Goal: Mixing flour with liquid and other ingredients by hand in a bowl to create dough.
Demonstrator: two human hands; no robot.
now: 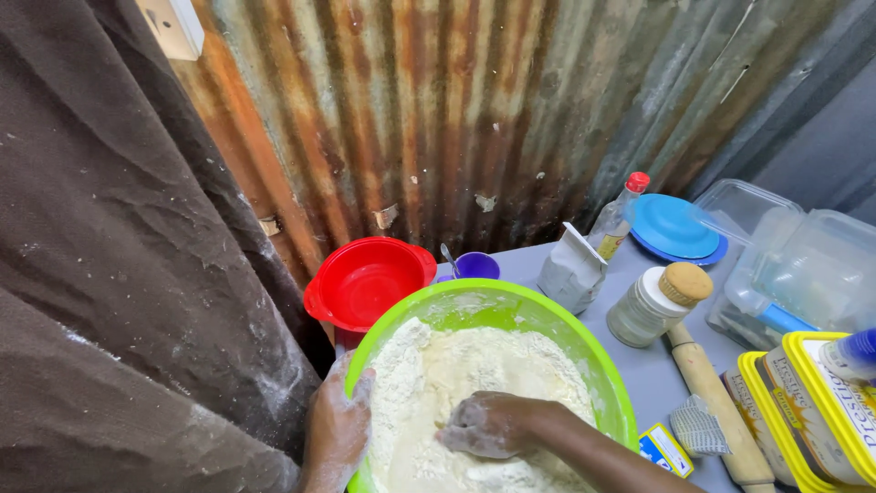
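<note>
My right hand (488, 424), fingers curled loosely, presses into flour (456, 374) in the green bowl (547, 319) while my left hand (339, 422) grips its 9 o'clock rim, red bowl (365, 283) at 11, grey table (639, 365), rusty corrugated wall (438, 119) behind.

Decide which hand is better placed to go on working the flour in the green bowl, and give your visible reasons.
Probably the right hand: it already lies in the flour at the middle of the green bowl, fingers curled. The left hand grips the bowl's near rim, steadying it.
</note>
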